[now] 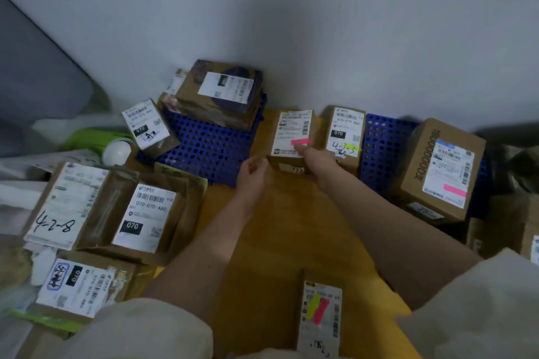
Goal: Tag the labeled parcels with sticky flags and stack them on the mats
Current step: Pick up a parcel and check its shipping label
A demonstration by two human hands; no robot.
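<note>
A small brown parcel with a white label stands on the yellow floor between two blue perforated mats. A pink sticky flag lies on its label, and my right hand presses its thumb just below that flag while holding the box's right side. My left hand rests against the box's left lower corner, fingers curled. To the right a parcel carries a yellow flag. A larger box with a pink flag sits on the right mat. A stack of parcels sits on the left mat.
Several labelled parcels lie at the left. A small parcel bearing yellow and pink flags sits near my lap. A white ball-like object and green bag lie by the left mat. The wall rises close behind.
</note>
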